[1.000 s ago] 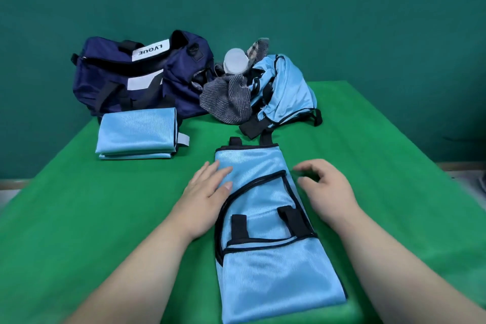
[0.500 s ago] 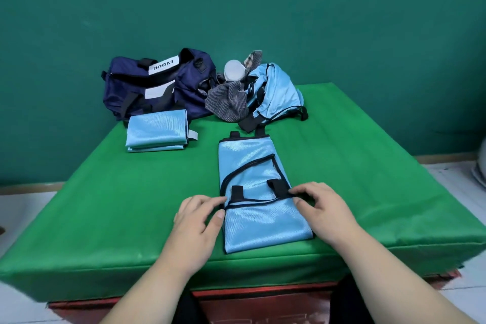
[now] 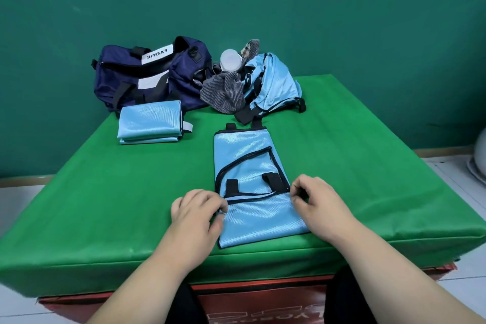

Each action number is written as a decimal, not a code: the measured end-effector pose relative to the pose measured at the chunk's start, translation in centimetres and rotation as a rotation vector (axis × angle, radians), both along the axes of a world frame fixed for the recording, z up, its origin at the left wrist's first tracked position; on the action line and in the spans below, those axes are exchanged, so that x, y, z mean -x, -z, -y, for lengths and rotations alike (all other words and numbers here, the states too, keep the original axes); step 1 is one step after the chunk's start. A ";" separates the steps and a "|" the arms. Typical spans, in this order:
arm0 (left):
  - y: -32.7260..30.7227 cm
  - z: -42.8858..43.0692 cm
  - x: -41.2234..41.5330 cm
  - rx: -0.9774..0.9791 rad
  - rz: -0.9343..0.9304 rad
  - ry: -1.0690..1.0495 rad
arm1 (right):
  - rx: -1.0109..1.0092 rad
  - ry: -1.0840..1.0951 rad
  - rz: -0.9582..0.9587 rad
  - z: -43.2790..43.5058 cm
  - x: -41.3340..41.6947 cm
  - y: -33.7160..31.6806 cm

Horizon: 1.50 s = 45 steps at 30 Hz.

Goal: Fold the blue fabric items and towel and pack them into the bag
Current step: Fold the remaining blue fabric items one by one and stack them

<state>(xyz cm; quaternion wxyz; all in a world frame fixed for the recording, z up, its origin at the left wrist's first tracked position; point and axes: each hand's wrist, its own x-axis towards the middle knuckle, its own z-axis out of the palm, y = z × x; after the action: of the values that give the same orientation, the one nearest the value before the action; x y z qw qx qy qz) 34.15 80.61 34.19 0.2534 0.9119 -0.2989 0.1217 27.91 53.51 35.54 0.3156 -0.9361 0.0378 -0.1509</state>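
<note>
- Far left at the back, the navy bag (image 3: 147, 79) sits against the wall with its top sagging open. Nothing blue is packed in it as far as the view shows.
- Just in front of it lies a folded blue item (image 3: 150, 123), done and waiting on the table (image 3: 105, 205).
- The left hand (image 3: 196, 214) is at the near left edge of the long blue item (image 3: 249, 166). Its grip is closed small, with thumb and curled fingers pinching that edge.
- Behind, the striped towel (image 3: 223, 92) is heaped, unfolded, against a crumpled blue item (image 3: 273, 84).
- The long blue item lies flat down the middle of the table, its near end close to the table's front edge.
- The right hand (image 3: 318, 202) mirrors the left, fingers curled tight on the right edge by the black trim.
- Risk: the fabric looks slick. If one grip catches only the top layer, the fold could come up skewed or the layers could slide apart.
- Risk: the black straps on top could bunch inside the fold and leave a lump.
- Risk: a hard pull could drag the near end off the table.
- Against a second ago, the left hand has left its flat rest higher up, and both hands have dropped to the near section.
- Half a second ago the fingers reached straighter. Now they are curled in and pinching.
</note>
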 end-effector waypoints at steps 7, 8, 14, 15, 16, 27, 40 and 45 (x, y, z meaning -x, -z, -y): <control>0.2 -0.4 0.2 0.004 -0.005 0.023 | 0.052 -0.067 0.031 0.5 -0.2 0.8; 0.2 -0.4 0.3 0.004 0.000 0.012 | 0.042 -0.059 0.031 0.4 -0.2 0.7; -0.1 -0.3 0.6 -0.046 -0.003 -0.001 | -0.029 -0.021 -0.011 0.1 -0.3 0.4; -0.1 -0.3 0.6 -0.042 -0.001 -0.001 | -0.029 -0.018 -0.019 0.1 -0.3 0.4; -0.1 -0.2 0.6 -0.037 -0.001 -0.006 | -0.032 -0.015 -0.026 0.1 -0.3 0.4; -0.2 0.1 0.7 0.022 -0.070 -0.040 | -0.001 -0.025 0.010 0.0 -0.1 0.3; 0.1 0.1 0.6 0.122 -0.056 0.007 | -0.101 0.004 0.040 0.0 -0.1 0.3; -0.2 0.3 0.7 0.118 -0.095 -0.008 | -0.083 -0.008 -0.001 0.0 0.1 0.1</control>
<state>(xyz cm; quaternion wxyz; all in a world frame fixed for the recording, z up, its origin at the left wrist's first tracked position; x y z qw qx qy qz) 33.44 80.28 34.37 0.3201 0.9013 -0.2753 0.0967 27.83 53.49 35.46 0.3546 -0.9224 0.0403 -0.1474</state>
